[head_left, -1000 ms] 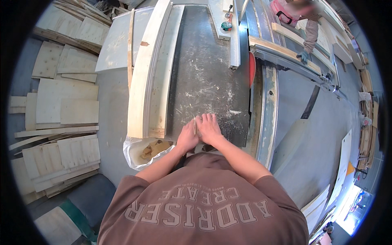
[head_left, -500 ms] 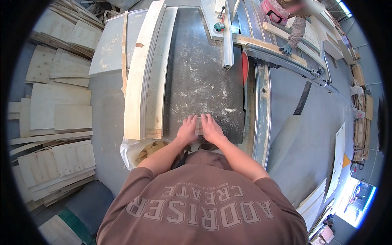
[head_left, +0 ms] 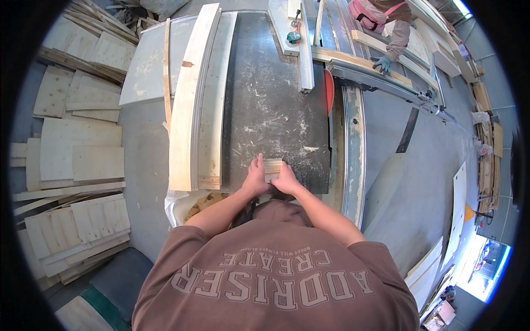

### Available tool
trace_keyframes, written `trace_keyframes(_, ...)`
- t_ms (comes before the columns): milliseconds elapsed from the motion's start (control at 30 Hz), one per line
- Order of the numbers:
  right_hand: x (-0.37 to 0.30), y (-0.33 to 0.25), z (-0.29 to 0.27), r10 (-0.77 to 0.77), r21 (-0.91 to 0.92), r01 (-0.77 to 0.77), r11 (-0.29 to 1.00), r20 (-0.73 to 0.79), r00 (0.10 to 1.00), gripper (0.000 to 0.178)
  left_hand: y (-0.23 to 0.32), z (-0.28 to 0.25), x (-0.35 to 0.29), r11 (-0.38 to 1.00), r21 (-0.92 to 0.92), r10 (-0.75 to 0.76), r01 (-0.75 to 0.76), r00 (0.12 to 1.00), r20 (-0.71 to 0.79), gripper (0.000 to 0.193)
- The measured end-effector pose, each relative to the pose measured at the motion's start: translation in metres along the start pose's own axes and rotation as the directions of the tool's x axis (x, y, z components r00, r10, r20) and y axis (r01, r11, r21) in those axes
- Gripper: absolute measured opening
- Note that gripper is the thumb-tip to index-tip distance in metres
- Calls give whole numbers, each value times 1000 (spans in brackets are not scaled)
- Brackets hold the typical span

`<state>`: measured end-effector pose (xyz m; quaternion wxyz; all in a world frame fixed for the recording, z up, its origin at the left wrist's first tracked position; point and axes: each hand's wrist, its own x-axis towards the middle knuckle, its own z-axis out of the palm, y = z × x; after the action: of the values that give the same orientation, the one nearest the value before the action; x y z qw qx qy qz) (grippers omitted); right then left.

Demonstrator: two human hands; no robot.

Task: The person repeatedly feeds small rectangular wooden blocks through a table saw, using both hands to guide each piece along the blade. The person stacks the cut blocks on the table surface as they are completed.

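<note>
Dark steel fills the middle of the view: a saw table [head_left: 276,105] dusted with sawdust, and along its left edge lies a stack of long pale planks [head_left: 196,99], running away from the person. Off to the left, cut plywood boards [head_left: 77,143] lie spread over the floor, and at the table's right side a red saw blade [head_left: 329,91] pokes up beside the metal fence rail [head_left: 353,143]. Up top right, a co-worker's gloved hand [head_left: 382,64] rests on a long wooden strip [head_left: 381,69]. Now down to the near edge: a small wood block [head_left: 272,166] sits flat on the table, well short of the blade, and both hands are on it. The left hand [head_left: 255,177] clasps its left end, the right hand [head_left: 287,179] curls over its right end, fingers closed around the piece. It looks light, stiff and dry, probably splintery at the cut ends; the long side faces seem the safest place to grip.
</note>
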<state>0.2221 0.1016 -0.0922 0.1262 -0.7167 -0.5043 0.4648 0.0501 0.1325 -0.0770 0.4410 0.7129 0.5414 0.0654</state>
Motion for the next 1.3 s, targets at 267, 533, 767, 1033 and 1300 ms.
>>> trace_keyframes(267, -18, -27, -28, -348, -660, 286, 695, 40, 937, 89, -5, -14, 11, 883, 436, 143, -174, 984, 104, 109)
trace_keyframes(533, -7, -34, -36, -353, -740, 304, 600, 97, 931, 82, 6, -30, 18, 812, 519, 242, -265, 964, 113, 103)
trace_keyframes(767, -3, -28, -32, -411, -773, 324, 545, 90, 907, 83, 7, -34, 18, 798, 536, 240, -277, 961, 139, 107)
trace_keyframes(1033, -1, -37, -42, -396, -741, 349, 574, 122, 910, 82, 6, -34, 22, 800, 534, 226, -274, 962, 154, 107)
trace_keyframes(1300, -17, -37, -60, -340, -643, 306, 703, 74, 937, 110, 30, -44, -8, 877, 423, 224, -226, 973, 56, 118)
